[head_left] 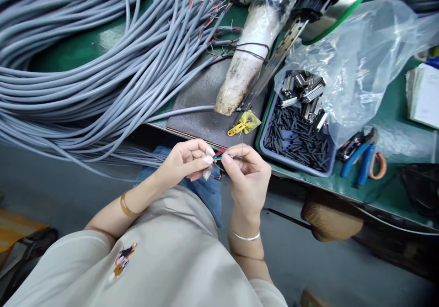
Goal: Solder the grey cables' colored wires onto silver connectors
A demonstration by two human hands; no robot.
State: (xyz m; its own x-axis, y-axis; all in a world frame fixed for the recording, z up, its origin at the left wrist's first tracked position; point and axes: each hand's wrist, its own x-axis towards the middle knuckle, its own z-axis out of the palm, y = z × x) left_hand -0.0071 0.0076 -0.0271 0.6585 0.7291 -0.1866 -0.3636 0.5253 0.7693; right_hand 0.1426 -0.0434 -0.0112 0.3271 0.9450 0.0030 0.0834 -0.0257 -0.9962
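Note:
Over the bench's front edge, a small bunch of thin coloured wires [218, 155], red, green and blue among them, shows between my fingertips. My left hand [187, 161] is closed in a pinch on the bunch from the left, with white covers on some fingertips. From the right, my right hand [249, 174] pinches the wires' other side between thumb and forefinger. The fingers partly hide the wires. Just beyond my hands, a yellow piece [244, 124] lies on a dark plate [195, 124].
Grey cables [144, 83] with stripped, coloured ends cover the left bench. A stained white tube [240, 65] slants above the plate. At right are a blue tray [298, 165] of black sleeves and metal connectors, a clear plastic bag [360, 55] and blue-handled pliers [365, 161].

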